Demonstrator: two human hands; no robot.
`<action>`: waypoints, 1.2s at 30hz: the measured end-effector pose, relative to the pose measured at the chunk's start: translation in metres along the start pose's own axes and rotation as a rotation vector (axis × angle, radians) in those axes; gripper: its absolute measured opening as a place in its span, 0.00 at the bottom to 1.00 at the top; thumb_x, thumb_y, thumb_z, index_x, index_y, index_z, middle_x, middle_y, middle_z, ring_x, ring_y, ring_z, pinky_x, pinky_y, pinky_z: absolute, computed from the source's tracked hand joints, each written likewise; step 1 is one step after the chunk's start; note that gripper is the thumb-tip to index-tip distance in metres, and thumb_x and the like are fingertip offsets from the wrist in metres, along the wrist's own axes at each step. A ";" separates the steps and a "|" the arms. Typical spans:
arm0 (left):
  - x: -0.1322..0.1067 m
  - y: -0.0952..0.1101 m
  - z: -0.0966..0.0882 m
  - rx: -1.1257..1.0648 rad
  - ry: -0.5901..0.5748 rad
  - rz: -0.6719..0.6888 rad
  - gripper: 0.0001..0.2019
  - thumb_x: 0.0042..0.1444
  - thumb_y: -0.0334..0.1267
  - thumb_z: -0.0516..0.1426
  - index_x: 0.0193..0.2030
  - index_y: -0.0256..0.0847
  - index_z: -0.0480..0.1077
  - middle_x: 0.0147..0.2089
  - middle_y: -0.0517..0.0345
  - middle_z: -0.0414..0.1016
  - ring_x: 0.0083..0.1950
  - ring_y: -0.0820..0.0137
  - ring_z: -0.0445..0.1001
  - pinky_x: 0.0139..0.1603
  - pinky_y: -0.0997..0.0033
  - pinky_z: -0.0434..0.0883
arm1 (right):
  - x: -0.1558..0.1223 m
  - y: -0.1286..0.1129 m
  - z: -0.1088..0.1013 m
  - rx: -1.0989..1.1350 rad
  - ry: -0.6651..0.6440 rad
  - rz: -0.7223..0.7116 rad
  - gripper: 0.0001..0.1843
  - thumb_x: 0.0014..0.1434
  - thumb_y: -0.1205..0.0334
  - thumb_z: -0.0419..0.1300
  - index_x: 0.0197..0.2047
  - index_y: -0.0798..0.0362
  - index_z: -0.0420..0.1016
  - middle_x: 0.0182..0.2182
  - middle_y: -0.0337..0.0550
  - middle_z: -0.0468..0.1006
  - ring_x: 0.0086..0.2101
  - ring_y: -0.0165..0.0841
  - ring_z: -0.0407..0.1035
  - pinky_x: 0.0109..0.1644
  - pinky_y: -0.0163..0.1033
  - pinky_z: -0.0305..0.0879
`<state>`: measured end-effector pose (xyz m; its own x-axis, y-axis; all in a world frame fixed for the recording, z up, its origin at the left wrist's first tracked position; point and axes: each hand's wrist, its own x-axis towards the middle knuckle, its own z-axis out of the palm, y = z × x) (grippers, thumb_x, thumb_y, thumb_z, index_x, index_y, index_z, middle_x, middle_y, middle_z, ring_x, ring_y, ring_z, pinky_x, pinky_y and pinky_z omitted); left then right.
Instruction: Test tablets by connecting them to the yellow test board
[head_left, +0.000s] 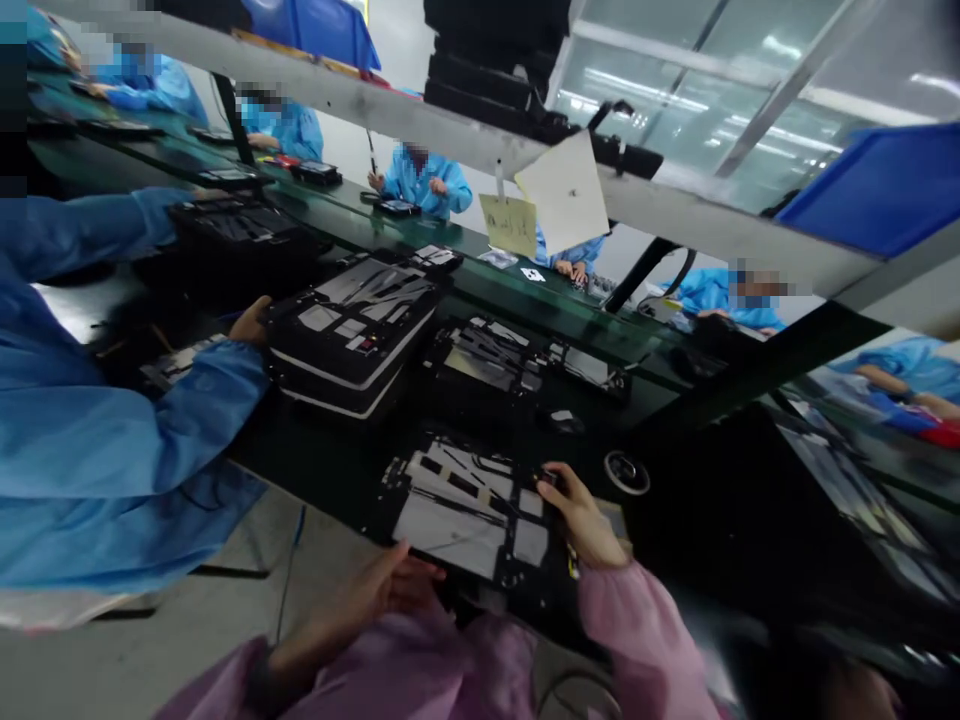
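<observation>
A single view comes from a camera on the person's head, facing forward and down over a dark workbench [330, 470]. The frame is rolled, so the bench edge and the grey overhead rail [420, 125] run diagonally, high at left and low at right. It sits close in: the person's left hand [390, 585] and right hand [581, 515] fill the bottom centre, just under the lens, on either side of a black tray [465, 510]. Beyond them the green line [525, 290] and the co-workers in blue [424, 180] recede toward the upper left, small and partly blurred. Heights look squeezed.
</observation>
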<state>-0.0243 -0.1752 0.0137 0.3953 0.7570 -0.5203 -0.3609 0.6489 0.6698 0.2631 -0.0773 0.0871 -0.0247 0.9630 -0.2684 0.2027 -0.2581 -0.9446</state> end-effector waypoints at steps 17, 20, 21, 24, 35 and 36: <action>0.058 0.059 -0.001 1.616 0.268 0.889 0.14 0.58 0.35 0.54 0.51 0.40 0.68 0.50 0.47 0.70 0.56 0.56 0.67 0.67 0.50 0.51 | -0.020 0.039 0.090 -0.898 -0.085 -0.731 0.22 0.61 0.68 0.53 0.58 0.51 0.64 0.50 0.49 0.72 0.51 0.40 0.67 0.55 0.48 0.66; 0.062 0.065 -0.004 1.663 0.209 0.891 0.08 0.58 0.36 0.54 0.44 0.41 0.70 0.45 0.49 0.70 0.53 0.58 0.68 0.65 0.54 0.55 | -0.013 0.036 0.100 -1.030 -0.061 -0.785 0.24 0.60 0.66 0.56 0.59 0.54 0.64 0.51 0.52 0.72 0.52 0.44 0.65 0.54 0.51 0.65; 0.061 0.068 -0.006 1.653 0.164 0.886 0.08 0.57 0.38 0.56 0.43 0.41 0.70 0.45 0.50 0.70 0.52 0.58 0.68 0.64 0.55 0.56 | -0.010 0.034 0.102 -1.059 -0.053 -0.790 0.24 0.59 0.66 0.57 0.59 0.55 0.64 0.50 0.53 0.73 0.51 0.45 0.65 0.53 0.51 0.64; 0.059 0.077 -0.011 1.575 0.062 0.846 0.18 0.50 0.45 0.64 0.45 0.41 0.69 0.45 0.50 0.71 0.53 0.55 0.68 0.63 0.53 0.57 | -0.004 0.031 0.105 -1.081 -0.051 -0.772 0.18 0.61 0.67 0.55 0.55 0.57 0.68 0.43 0.52 0.76 0.47 0.45 0.68 0.53 0.53 0.64; 0.048 0.084 -0.026 1.478 -0.021 0.921 0.34 0.51 0.38 0.60 0.65 0.41 0.56 0.48 0.48 0.74 0.51 0.57 0.70 0.57 0.59 0.63 | -0.021 0.033 0.075 -0.505 0.155 -0.651 0.15 0.64 0.52 0.53 0.49 0.49 0.70 0.42 0.48 0.80 0.40 0.39 0.77 0.41 0.40 0.74; 0.047 0.086 -0.028 1.471 -0.051 0.941 0.32 0.49 0.37 0.60 0.63 0.42 0.60 0.45 0.49 0.75 0.50 0.57 0.71 0.56 0.60 0.63 | -0.028 0.041 0.074 -0.502 0.178 -0.639 0.15 0.63 0.50 0.53 0.48 0.49 0.71 0.40 0.47 0.81 0.38 0.40 0.78 0.38 0.39 0.74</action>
<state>-0.0601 -0.0811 0.0324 0.5539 0.7800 0.2913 0.5264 -0.5991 0.6032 0.1999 -0.1202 0.0415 -0.1364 0.9211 0.3646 0.6162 0.3671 -0.6968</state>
